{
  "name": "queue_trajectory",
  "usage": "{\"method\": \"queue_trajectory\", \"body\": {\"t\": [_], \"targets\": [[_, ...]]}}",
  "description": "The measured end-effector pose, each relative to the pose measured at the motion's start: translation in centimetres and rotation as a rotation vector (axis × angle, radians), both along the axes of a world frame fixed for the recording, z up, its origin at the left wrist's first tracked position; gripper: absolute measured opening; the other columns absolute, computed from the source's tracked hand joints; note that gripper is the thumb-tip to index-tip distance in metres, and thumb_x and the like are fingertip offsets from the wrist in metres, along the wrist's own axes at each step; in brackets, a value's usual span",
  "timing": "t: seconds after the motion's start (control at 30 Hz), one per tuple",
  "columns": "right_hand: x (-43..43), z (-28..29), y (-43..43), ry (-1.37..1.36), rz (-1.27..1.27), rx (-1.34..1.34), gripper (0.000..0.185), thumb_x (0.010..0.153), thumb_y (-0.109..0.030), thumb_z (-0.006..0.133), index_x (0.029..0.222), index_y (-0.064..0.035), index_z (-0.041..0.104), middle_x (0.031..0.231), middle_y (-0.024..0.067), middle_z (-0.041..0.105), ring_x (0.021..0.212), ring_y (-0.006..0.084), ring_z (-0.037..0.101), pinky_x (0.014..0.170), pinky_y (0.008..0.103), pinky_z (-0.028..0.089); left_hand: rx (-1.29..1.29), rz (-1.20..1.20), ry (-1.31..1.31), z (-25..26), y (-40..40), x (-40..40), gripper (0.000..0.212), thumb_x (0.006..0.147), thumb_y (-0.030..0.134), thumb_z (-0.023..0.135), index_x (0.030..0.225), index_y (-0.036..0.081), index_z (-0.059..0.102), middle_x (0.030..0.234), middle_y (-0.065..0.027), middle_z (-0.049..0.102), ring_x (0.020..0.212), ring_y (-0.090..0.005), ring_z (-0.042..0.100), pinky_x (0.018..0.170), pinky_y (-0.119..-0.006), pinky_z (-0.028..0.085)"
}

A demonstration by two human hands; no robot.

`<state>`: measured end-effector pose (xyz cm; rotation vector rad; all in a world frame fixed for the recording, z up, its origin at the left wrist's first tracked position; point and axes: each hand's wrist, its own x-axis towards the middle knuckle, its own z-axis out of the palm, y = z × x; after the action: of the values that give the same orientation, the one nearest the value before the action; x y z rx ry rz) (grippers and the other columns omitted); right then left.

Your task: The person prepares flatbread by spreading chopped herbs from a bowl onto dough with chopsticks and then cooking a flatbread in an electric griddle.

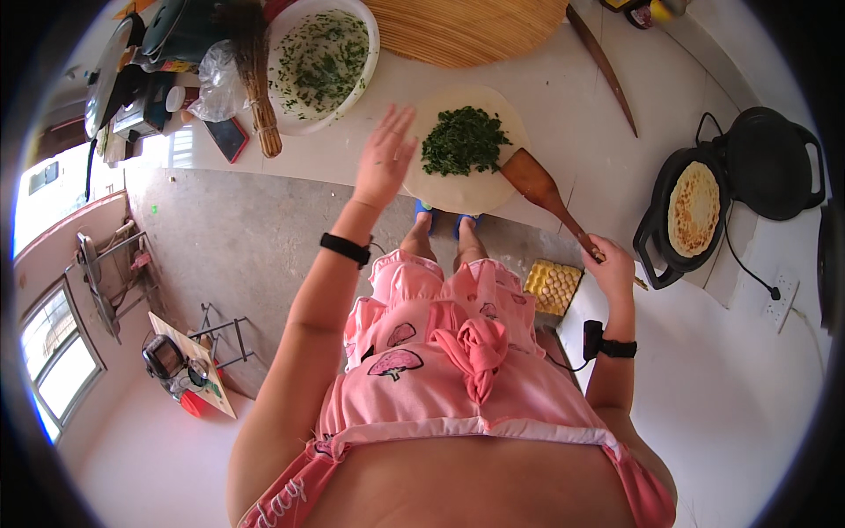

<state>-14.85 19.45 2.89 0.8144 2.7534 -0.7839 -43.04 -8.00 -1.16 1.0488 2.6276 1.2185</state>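
Note:
A thin round sheet of rolled dough (449, 195) lies at the counter's near edge. Chopped green leaves (465, 142) are heaped on its middle. My right hand (606, 263) grips the handle of a wooden spatula (531, 177), whose blade touches the right side of the heap. With nothing in it, my left hand (388, 155) hovers by the dough's left edge, fingers extended. To the right, a browned flatbread (694, 208) lies in the black electric griddle (650, 228), whose lid (771, 165) is tipped back.
A white bowl (373, 56) with green remnants stands back left, beside a straw brush (259, 86) and a phone (226, 138). At the back are a woven tray (469, 30) and a tapered rolling pin (604, 69). Below the counter sits an egg tray (553, 287). The griddle's cord reaches a wall outlet (787, 300).

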Motion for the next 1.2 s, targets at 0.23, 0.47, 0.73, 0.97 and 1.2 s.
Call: {"method": "queue_trajectory", "body": {"t": [0.23,0.47,0.73,0.97,1.2], "targets": [[0.1,-1.2,0.1,-0.016,0.053,0.038,0.025,0.069,-0.020,0.065,0.092,-0.0088,0.062,0.083,0.0075,0.062,0.072,0.0244,0.059,0.062,0.0309,0.047,0.053,-0.023,-0.018,-2.3,5.2,1.4,0.036,0.087,0.022,0.044,0.118,0.005,0.047,0.122,-0.0112,0.047,0.118,-0.0296,0.038,0.095,-0.036,0.033],[-1.7,-2.2,-0.2,0.021,0.119,0.038,0.025,0.069,-0.021,0.064,0.091,-0.0088,0.062,0.082,0.0064,0.062,0.072,0.0245,0.059,0.061,0.0316,0.046,0.056,0.032,-0.099,-3.3,6.9,0.5,0.033,0.089,0.022,0.041,0.116,0.005,0.049,0.118,-0.0126,0.049,0.115,-0.0283,0.041,0.093,-0.034,0.034],[-3.1,-2.9,-2.0,0.064,0.097,-0.014,0.026,0.069,-0.021,0.063,0.093,-0.0106,0.061,0.080,0.0057,0.061,0.070,0.0241,0.058,0.059,0.0317,0.046,0.130,-0.016,-0.149,-3.2,8.2,0.4,0.027,0.085,0.019,0.047,0.105,0.003,0.057,0.105,-0.0138,0.057,0.101,-0.0302,0.051,0.085,-0.035,0.041],[-4.1,-3.6,-3.0,0.075,0.101,-0.018,0.026,0.069,-0.021,0.063,0.093,-0.0108,0.061,0.080,0.0056,0.062,0.070,0.0237,0.059,0.059,0.0318,0.046,0.132,-0.019,-0.173,-3.4,8.6,0.9,0.025,0.083,0.017,0.050,0.102,0.003,0.057,0.102,-0.0144,0.058,0.095,-0.0311,0.053,0.082,-0.034,0.042],[-4.7,-3.9,-3.8,0.133,0.101,-0.030,0.026,0.069,-0.021,0.064,0.092,-0.0096,0.062,0.082,0.0059,0.062,0.072,0.0241,0.059,0.060,0.0318,0.047,0.160,-0.017,-0.086,-3.1,9.1,1.7,0.023,0.079,0.012,0.055,0.100,0.002,0.059,0.099,-0.0148,0.059,0.091,-0.0306,0.055,0.079,-0.034,0.044]]}}
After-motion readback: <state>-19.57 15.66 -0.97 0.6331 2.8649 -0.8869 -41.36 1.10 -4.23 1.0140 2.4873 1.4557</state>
